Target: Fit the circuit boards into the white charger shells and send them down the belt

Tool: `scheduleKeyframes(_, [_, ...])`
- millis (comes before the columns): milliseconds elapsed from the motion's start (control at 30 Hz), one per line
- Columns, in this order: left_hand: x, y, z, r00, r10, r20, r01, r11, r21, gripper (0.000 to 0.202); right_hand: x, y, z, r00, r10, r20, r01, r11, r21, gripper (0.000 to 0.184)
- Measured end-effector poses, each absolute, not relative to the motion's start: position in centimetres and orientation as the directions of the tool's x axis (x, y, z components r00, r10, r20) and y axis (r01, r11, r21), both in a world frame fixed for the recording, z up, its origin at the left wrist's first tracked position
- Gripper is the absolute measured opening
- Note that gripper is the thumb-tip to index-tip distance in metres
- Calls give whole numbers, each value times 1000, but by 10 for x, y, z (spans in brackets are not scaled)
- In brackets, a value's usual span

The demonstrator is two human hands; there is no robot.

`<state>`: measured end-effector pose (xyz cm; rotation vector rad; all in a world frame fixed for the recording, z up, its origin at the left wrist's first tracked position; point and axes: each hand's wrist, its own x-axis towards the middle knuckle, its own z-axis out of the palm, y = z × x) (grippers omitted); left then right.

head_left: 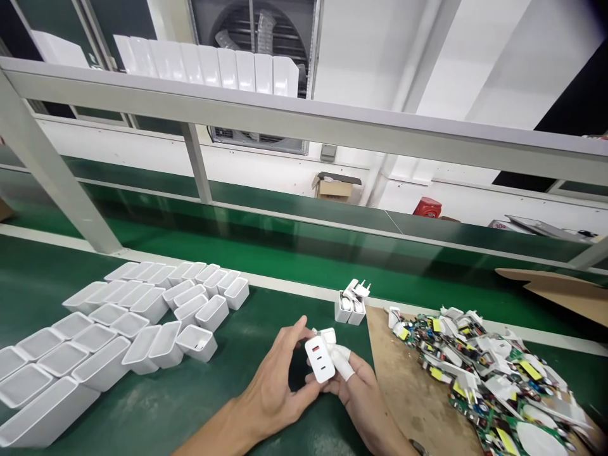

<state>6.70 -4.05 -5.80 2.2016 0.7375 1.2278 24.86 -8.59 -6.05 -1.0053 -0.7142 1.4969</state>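
Observation:
Between my hands is a white multi-port charger [320,360], its end face with one red USB port and two smaller slots turned toward me. My right hand [363,389] grips it, with a white cover on the thumb pressed against its side. The thumb and index finger of my left hand [278,380] curve around its left side, at its lower and upper edges. Another white piece [327,335] shows just behind the charger; how it joins is hidden. Beyond the hands, two white housings [350,310] stand together with plug parts in them.
Many open white housings [111,316] stand in rows on the green table at left. A heap of circuit boards [494,380] with white plugs lies on brown cardboard [399,380] at right. A metal shelf rail [304,120] crosses above, with white housings [213,66] lined up on it.

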Motion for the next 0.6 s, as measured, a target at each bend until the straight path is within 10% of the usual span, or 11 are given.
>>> scheduleKeyframes(400, [65, -41, -55, 470, 675, 568, 239, -717, 655, 95, 250, -83, -68, 43, 982, -185, -374, -156, -914, 60])
scheduleKeyframes(600, [61, -35, -64, 436, 806, 400, 442, -579, 685, 86, 250, -85, -70, 111, 968, 226, 31, 224, -974, 32])
